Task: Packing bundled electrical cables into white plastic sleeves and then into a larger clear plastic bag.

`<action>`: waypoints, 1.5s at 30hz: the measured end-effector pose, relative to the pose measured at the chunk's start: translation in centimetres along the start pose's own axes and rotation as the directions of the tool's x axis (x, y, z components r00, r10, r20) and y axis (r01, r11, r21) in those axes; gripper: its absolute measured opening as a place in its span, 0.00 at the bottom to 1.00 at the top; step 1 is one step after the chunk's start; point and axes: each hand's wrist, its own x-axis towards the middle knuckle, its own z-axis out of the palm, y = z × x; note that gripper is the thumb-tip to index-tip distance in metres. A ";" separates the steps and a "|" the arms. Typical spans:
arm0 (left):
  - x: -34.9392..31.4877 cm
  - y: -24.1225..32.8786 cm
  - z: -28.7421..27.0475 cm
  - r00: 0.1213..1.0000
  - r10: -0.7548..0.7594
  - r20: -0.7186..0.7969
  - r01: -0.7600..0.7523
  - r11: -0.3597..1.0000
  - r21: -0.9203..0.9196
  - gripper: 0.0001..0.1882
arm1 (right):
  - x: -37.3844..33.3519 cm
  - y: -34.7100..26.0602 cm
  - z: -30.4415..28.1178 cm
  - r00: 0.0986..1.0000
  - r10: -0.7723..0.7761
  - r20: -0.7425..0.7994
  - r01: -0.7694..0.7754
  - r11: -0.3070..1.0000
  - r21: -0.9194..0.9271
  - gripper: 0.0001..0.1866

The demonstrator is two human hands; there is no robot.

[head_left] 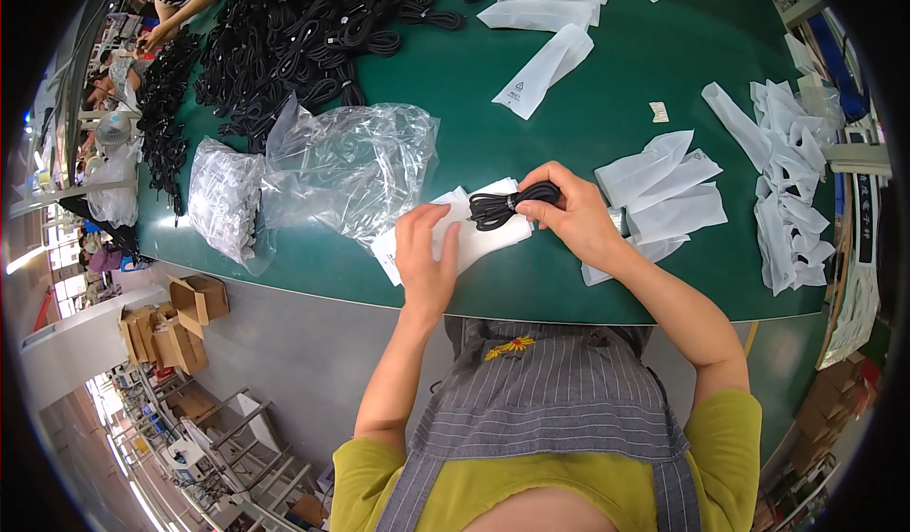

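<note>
coiled black cable (493, 211) sits just above a stack of white pouches (387, 253) near the table's near edge, its right end pinched between the thumb and fingers of the right hand (576, 212). the left hand (426, 252) lies over the left part of that stack, thumb set apart from the curled fingers; i cannot tell whether the fingertips grip a pouch.

just left and farther off, a crumpled clear bag (355, 153) lies on the green table (645, 54), with a packed clear bag (224, 191) of whitish things beside it. behind these, a big heap of black cables (294, 44) covers the far left. right of the right hand are loose white pouches (675, 212), and farther right a longer pile of pouches (789, 234). more pouches (545, 70) lie on the far side, with a small paper scrap (659, 112) nearer. open cardboard boxes (197, 303) stand left, beyond the table edge.
</note>
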 end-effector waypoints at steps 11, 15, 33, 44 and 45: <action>0.8 -1.4 2.5 0.988 -0.024 0.150 -0.027 0.944 0.330 0.06 | 0.0 0.8 -1.1 0.994 0.064 -0.094 -0.056 0.994 0.090 0.10; 0.6 -0.2 1.6 0.977 -0.176 0.125 0.168 0.983 0.068 0.05 | -0.2 0.4 -0.6 0.994 0.009 -0.112 0.008 0.989 0.149 0.10; 0.0 0.3 1.2 0.993 0.107 -0.047 -0.110 0.990 -0.085 0.10 | -3.9 1.7 -0.5 0.952 -0.305 0.012 0.303 0.941 -0.151 0.13; 0.0 1.1 0.9 0.963 0.270 0.009 -0.270 0.963 0.000 0.12 | -3.4 0.1 0.1 0.981 0.194 0.002 -0.190 0.960 0.206 0.10; 0.1 1.2 0.8 0.963 0.269 0.009 -0.269 0.963 0.001 0.12 | -3.7 -0.6 0.4 0.998 0.057 0.005 -0.057 0.998 0.001 0.10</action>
